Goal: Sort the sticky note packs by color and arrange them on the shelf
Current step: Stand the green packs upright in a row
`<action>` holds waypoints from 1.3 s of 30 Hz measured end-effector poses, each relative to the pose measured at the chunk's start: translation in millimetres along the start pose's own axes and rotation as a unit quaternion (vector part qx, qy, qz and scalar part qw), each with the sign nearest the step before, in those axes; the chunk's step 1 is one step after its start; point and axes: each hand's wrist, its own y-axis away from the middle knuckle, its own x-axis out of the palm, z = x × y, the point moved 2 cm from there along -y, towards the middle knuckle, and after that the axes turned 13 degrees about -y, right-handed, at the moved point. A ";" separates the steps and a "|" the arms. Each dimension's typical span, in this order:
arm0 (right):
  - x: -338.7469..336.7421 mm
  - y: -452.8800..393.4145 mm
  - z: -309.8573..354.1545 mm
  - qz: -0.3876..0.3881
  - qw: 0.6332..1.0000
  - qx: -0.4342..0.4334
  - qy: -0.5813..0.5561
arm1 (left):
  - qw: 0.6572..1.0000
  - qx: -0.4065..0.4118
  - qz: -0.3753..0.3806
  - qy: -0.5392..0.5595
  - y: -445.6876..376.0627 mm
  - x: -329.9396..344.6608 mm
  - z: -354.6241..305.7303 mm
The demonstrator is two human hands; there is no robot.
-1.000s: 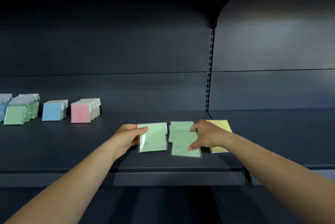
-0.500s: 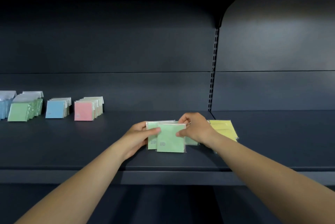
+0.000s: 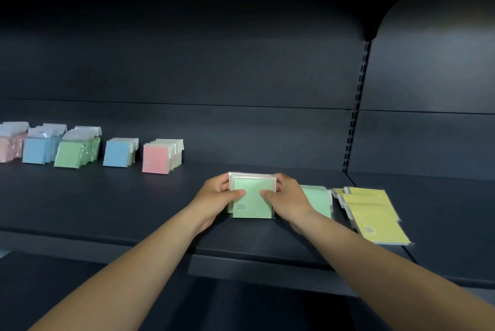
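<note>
You will find no legible text anywhere. The front green pack [image 3: 253,202] carries three short dark printed lines at its lower left, too small to read. The top yellow pack [image 3: 375,219] bears a faint mark near its lower edge, likewise unreadable.

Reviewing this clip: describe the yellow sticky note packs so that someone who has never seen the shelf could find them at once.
Start at the dark shelf and follow its front part right, past the slotted upright in the back panel. Just right of both hands and the flat green pack lie the yellow packs, fanned flat. They are the only yellow ones; the sorted rows far left stand upright in pink, blue and green.
</note>
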 end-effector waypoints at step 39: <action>91.0 -154.6 -16.3 -0.134 0.981 0.002 0.140 | 0.908 0.031 -0.143 -0.392 -165.1 -138.4 71.4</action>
